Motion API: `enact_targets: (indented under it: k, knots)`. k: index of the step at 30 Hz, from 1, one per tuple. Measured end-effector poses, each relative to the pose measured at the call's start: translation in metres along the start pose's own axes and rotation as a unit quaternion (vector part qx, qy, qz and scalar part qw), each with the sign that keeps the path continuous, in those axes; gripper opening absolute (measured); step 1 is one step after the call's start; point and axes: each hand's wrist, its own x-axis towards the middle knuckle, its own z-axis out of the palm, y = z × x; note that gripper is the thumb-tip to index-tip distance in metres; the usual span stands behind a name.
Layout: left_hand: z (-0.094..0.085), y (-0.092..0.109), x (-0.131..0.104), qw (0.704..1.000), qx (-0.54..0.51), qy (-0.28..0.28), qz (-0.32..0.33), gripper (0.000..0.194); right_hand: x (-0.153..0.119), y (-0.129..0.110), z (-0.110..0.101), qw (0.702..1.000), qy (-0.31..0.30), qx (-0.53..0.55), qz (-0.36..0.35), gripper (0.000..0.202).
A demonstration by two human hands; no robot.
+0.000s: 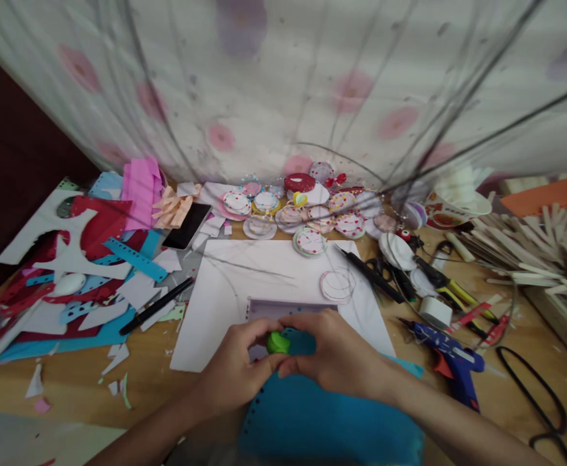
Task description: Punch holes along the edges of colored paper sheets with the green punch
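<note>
Between the fingers of my left hand [241, 355] and my right hand [329, 351] is a small, bright green rounded piece [277, 343]; its kind I cannot make out. Both hands are closed, thumbs and fingertips meeting around it. Under them lies a blue sheet [327, 424] with punched holes along its edge. A shallow pale lilac box or tray [288, 308] shows partly behind the hands. It rests on a large white sheet [215, 285] that has a pencilled circle [336, 285] on it.
Decorated paper discs [310, 241] crowd the back. Coloured scraps [84, 265], a phone [187, 226] and a black pen [156, 305] lie left. On the right are a blue glue gun [451, 359], pliers [451, 291], white tape [435, 312], wooden sticks [545, 249] and a black cord [536, 382].
</note>
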Motion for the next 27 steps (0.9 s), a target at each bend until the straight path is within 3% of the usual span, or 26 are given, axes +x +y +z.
enact_targets:
  k: [6,10,13,16,22,27]
  knots:
    - [-0.009,-0.003,0.004,0.999,-0.004,-0.051,-0.019,0.035,-0.006,0.008,-0.012,0.998,-0.032,-0.045,0.033,0.059]
    - [-0.017,0.002,0.005,0.989,0.120,-0.084,0.000,0.040,-0.016,0.015,-0.024,0.988,-0.076,-0.104,0.079,0.009]
    - [-0.020,0.006,0.006,0.956,0.265,-0.100,0.079,0.037,-0.026,0.022,-0.027,0.986,-0.053,-0.125,0.099,0.015]
    - [-0.019,0.010,0.006,0.934,0.316,-0.103,0.127,0.042,-0.037,0.030,-0.025,0.985,-0.008,-0.143,0.097,0.013]
    - [-0.020,0.015,0.001,0.993,0.099,-0.070,-0.014,0.032,-0.045,0.025,-0.027,0.991,0.029,-0.109,0.072,0.020]
    - [-0.019,0.012,-0.002,0.996,-0.029,-0.066,-0.049,0.026,-0.042,0.020,-0.026,0.991,0.040,-0.112,0.068,0.020]
